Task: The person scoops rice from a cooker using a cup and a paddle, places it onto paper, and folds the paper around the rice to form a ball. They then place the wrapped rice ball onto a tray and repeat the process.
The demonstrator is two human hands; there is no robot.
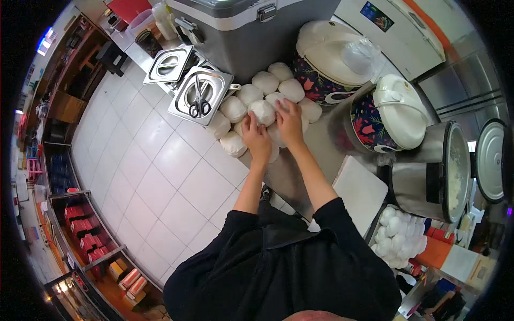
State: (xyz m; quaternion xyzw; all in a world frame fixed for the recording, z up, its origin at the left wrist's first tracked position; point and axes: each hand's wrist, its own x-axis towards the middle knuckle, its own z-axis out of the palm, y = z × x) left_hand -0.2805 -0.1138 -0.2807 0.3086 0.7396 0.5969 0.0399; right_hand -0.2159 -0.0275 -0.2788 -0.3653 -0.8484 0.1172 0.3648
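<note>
A cluster of smooth white balls, dough-like in look, is piled on the steel counter [289, 179]. My left hand [257, 140] has its curled fingertips against the lower left of one white ball [262, 113] in the middle. On that ball's right side lie the bent fingers of my right hand [289, 124], beside a neighbouring white ball [275, 98]. Both hands grip the middle ball between them. My palms face down and hide several balls under them. Another white ball [233, 144] sits left of my left hand, near the counter's edge.
Black-handled scissors [199, 107] lie on a lidded steel pan [214, 84] at the left. A grey cooler box [235, 45] stands behind the balls. Patterned pots [326, 69], a rice cooker [423, 179] and a white board [360, 184] are at the right.
</note>
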